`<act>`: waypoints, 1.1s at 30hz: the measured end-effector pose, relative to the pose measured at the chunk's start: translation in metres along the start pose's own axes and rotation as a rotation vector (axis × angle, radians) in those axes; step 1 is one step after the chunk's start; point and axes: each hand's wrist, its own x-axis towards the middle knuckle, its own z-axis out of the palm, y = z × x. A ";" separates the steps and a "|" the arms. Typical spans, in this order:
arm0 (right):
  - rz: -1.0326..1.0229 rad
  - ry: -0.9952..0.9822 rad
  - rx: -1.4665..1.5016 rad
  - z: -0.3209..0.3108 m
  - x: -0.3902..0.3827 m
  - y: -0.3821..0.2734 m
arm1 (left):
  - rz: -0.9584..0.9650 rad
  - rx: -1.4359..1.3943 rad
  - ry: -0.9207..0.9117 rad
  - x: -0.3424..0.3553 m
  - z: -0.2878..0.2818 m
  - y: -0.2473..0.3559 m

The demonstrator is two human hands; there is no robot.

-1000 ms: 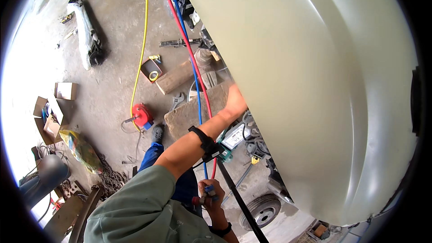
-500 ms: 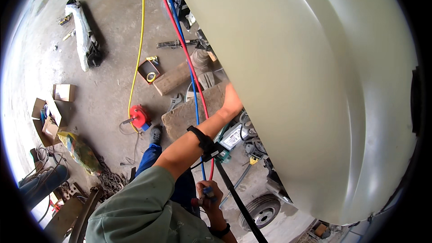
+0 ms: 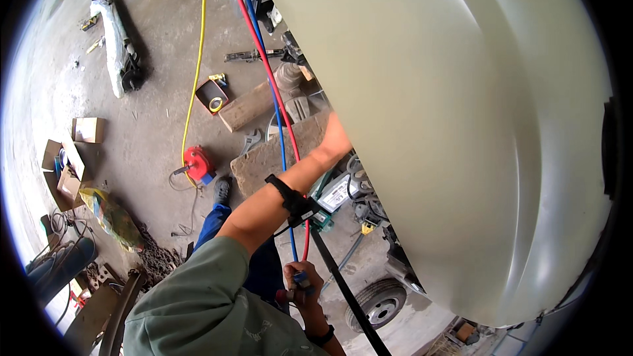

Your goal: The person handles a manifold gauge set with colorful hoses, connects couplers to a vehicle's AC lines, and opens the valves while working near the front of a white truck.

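Observation:
My left arm stretches across the middle, and my left hand (image 3: pixel 337 133) reaches in behind the edge of a large pale beige, curved vehicle panel (image 3: pixel 422 125). Its fingers are hidden there. A black strap with a small box (image 3: pixel 300 209) sits around that forearm. Lower down, my right hand (image 3: pixel 304 282) is closed around a fitting with blue and red parts (image 3: pixel 301 279). A red hose (image 3: pixel 274 86) and a blue hose (image 3: pixel 277 109) run down to this hand from the top. Beside it slants a long dark pole (image 3: pixel 343 283).
Below the panel's edge lie a stone block (image 3: pixel 260 165), a wooden block (image 3: pixel 247 109), an adjustable wrench (image 3: pixel 251 140) and a wheel (image 3: pixel 379 306). Leftward are a red device (image 3: pixel 198 161) on a yellow hose (image 3: pixel 196 72), open cardboard boxes (image 3: pixel 79 161), a chain heap (image 3: pixel 158 250) and a wrapped long part (image 3: pixel 115 43).
The view has shifted slightly, so the floor things sit a little further left. My left hand stays behind the panel edge, and my right hand keeps its grip on the fitting.

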 end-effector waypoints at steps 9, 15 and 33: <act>0.063 -0.060 -0.012 0.000 -0.006 0.001 | 0.081 -0.001 -0.040 0.001 0.004 0.002; 0.133 0.023 0.148 0.006 -0.007 -0.006 | 0.071 0.048 -0.074 -0.004 0.000 0.010; 0.168 0.037 0.063 0.006 -0.012 0.009 | 0.125 0.193 -0.033 -0.008 0.002 0.005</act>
